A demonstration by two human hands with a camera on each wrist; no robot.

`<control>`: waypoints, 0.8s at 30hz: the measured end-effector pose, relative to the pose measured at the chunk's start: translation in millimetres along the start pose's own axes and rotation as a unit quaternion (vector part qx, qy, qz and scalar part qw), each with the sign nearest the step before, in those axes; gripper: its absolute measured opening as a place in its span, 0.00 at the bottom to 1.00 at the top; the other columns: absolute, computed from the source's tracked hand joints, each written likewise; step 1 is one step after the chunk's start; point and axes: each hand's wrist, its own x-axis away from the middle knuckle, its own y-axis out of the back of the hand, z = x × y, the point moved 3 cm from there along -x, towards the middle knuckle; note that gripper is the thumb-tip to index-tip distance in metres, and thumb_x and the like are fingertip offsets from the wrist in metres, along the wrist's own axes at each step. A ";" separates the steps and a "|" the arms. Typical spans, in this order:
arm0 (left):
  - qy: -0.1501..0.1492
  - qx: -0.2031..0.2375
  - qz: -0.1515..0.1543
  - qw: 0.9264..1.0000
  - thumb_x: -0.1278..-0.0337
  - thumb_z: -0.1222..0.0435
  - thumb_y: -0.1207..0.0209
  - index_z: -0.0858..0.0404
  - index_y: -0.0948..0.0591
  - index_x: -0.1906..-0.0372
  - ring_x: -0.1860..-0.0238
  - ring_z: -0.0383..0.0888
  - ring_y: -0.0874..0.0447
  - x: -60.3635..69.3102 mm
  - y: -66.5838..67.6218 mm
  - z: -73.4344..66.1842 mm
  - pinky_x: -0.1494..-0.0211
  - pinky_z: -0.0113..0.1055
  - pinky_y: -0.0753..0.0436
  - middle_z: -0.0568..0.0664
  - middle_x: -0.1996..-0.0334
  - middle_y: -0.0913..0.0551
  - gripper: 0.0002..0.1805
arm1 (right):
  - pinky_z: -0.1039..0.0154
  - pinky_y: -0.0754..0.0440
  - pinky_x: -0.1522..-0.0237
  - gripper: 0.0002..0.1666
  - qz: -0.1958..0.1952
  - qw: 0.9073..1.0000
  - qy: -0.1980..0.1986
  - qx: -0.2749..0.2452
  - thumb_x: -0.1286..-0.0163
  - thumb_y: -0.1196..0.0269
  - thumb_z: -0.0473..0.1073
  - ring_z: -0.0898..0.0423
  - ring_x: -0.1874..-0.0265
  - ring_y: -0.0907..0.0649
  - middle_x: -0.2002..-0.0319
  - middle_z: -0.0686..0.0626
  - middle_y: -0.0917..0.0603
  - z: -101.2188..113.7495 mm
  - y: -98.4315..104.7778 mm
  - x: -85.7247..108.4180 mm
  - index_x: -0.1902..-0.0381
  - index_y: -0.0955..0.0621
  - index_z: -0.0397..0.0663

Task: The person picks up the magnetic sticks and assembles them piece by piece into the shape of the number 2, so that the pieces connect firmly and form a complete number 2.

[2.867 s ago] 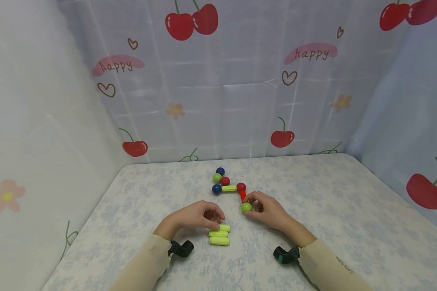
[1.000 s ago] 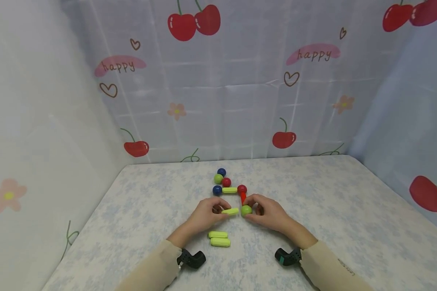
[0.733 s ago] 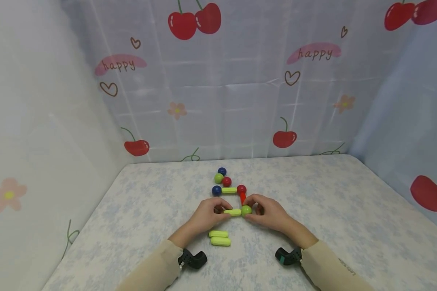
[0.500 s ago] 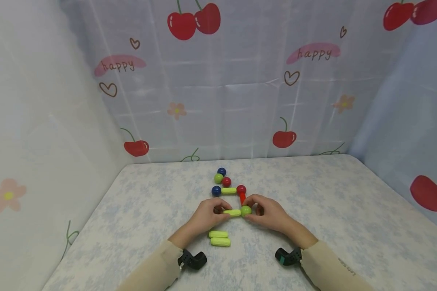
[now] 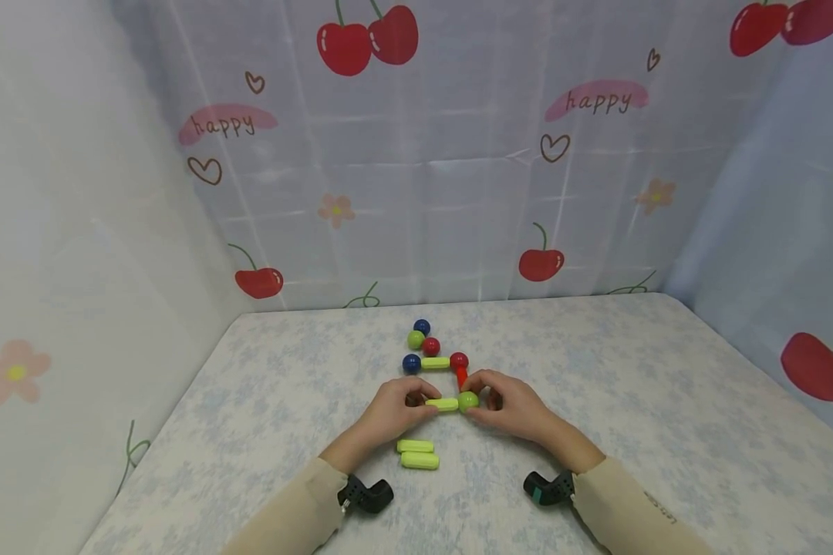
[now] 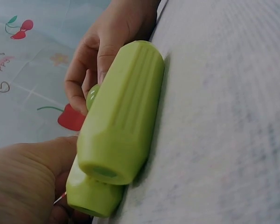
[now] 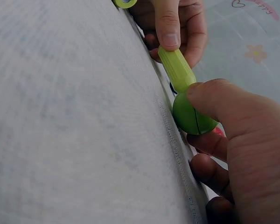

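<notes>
My left hand [image 5: 391,407] pinches a yellow-green magnetic rod [image 5: 446,405] between thumb and fingers. That rod's right end meets a green ball [image 5: 468,401], which my right hand [image 5: 517,402] grips. In the right wrist view the rod [image 7: 177,67] and the ball [image 7: 191,112] touch end to end. From the ball a red rod [image 5: 461,378] runs back to a red ball [image 5: 459,360]. Another yellow-green rod [image 5: 435,363] links that red ball to a blue ball [image 5: 412,364]. Two more yellow-green rods [image 5: 419,461] lie side by side nearer me, large in the left wrist view.
Behind the joined pieces, a blue ball [image 5: 422,327], a green ball [image 5: 415,339] and a red ball [image 5: 431,346] sit close together. The patterned tabletop [image 5: 284,354] ends at a cherry-print curtain [image 5: 444,231], with more curtain at both sides.
My left hand has picked the farthest rod from the group of three and brought it away and rightward against the green ball. My right hand keeps its grip on the ball.
</notes>
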 end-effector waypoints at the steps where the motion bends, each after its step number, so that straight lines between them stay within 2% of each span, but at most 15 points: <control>1: 0.000 0.001 0.000 1.000 0.40 0.62 0.32 0.54 0.13 0.56 0.66 0.37 0.23 0.3 0.1 -0.1 0.62 0.28 0.23 0.43 0.64 0.16 0.08 | 0.69 0.25 0.72 0.16 0.001 1.000 0.001 0.000 0.35 0.29 0.49 0.66 0.78 0.26 0.59 0.56 0.16 -0.2 -0.2 -0.1 0.51 0.20 0.64; 12: 0.002 -0.003 -0.010 1.000 0.38 0.63 0.34 0.53 0.14 0.55 0.62 0.37 0.20 -0.2 1.3 0.9 0.58 0.29 0.21 0.43 0.60 0.15 0.08 | 0.69 0.25 0.71 0.16 -0.001 1.000 -0.006 0.005 0.36 0.29 0.48 0.66 0.77 0.26 0.59 0.56 0.16 -2.1 -0.2 -0.5 0.52 0.20 0.64; 24: 0.002 -0.001 -0.011 1.000 0.38 0.62 0.34 0.53 0.14 0.55 0.63 0.37 0.21 -1.3 1.7 4.0 0.59 0.29 0.22 0.43 0.61 0.15 0.08 | 0.69 0.25 0.71 0.17 0.003 1.000 -0.020 0.003 0.36 0.29 0.48 0.65 0.77 0.26 0.59 0.56 0.17 0.3 0.4 -0.6 0.51 0.20 0.63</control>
